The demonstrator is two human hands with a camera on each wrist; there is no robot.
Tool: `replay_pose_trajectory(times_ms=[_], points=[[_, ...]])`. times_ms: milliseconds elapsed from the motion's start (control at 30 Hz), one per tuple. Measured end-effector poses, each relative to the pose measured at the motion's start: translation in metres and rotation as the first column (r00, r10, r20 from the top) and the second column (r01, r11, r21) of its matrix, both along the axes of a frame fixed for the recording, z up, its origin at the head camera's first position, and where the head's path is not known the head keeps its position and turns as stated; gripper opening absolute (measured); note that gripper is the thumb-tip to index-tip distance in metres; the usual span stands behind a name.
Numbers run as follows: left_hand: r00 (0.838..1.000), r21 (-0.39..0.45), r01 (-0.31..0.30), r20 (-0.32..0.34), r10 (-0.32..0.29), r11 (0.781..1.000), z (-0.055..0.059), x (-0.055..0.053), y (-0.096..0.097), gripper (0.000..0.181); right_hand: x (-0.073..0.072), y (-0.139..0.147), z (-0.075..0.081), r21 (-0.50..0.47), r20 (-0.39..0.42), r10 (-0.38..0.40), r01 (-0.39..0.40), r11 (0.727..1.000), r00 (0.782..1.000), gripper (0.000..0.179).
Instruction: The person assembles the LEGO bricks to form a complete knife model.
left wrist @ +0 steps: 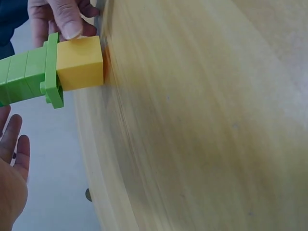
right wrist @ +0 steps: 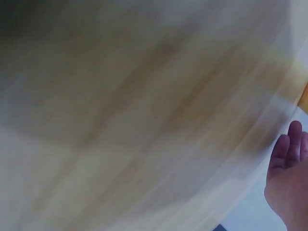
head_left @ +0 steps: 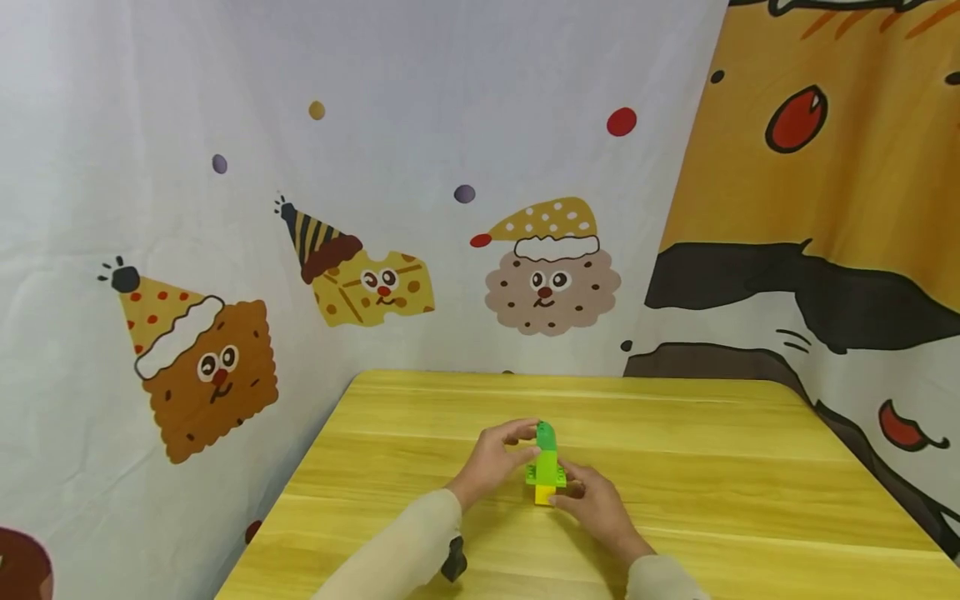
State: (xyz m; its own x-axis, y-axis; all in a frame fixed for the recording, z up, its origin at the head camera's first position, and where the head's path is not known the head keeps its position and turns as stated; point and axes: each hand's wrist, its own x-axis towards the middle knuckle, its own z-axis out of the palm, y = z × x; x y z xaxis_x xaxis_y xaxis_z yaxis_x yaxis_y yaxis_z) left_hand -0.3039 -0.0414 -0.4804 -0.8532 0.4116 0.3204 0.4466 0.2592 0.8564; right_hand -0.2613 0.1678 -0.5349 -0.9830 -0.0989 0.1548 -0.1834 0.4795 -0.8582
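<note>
A small tower of toy building bricks stands upright on the table in the head view. Its base is a yellow brick (head_left: 545, 495), topped by a wider green studded plate (head_left: 532, 476), light green bricks (head_left: 547, 463) and a darker green rounded brick (head_left: 546, 435). My left hand (head_left: 491, 462) is beside the tower's upper part, thumb and fingers spread around its left side. My right hand (head_left: 600, 504) is at the lower right, its thumb tip touching the yellow brick (left wrist: 81, 62) in the left wrist view. The right wrist view shows its fingers (right wrist: 288, 149) loosely extended.
The wooden table (head_left: 375, 433) carries the tower near its middle. A black wrist device (head_left: 454, 560) sits at the left cuff. Behind hangs a white cloth (head_left: 405, 150) with cartoon prints, and a yellow-and-black printed section lies at the right.
</note>
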Motion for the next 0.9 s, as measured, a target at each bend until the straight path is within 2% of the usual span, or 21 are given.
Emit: replay_pose_trajectory(times_ms=[200, 567, 767, 900], points=[[1.000, -0.020, 0.002, 0.022, -0.001, 1.000, -0.001, -0.004, 0.001, 0.048, 0.000, -0.003, 0.002, 0.097, -0.061, -0.018, 0.024, 0.995, 0.998, 0.067], [0.999, -0.102, -0.013, 0.034, 0.017, 0.995, -0.001, -0.013, 0.004, 0.061, -0.001, -0.002, 0.008, 0.143, -0.026, -0.015, 0.019, 0.989, 1.000, 0.068], [0.998, -0.135, -0.010, 0.062, 0.019, 0.991, -0.002, -0.019, 0.004, 0.066, -0.005, -0.001, 0.012, 0.167, -0.012, -0.002, 0.004, 0.986, 1.000, 0.067], [0.994, -0.157, -0.004, 0.110, 0.021, 0.988, -0.003, -0.024, 0.002, 0.069, -0.005, -0.001, 0.016, 0.175, -0.018, 0.020, -0.017, 0.984, 1.000, 0.066]])
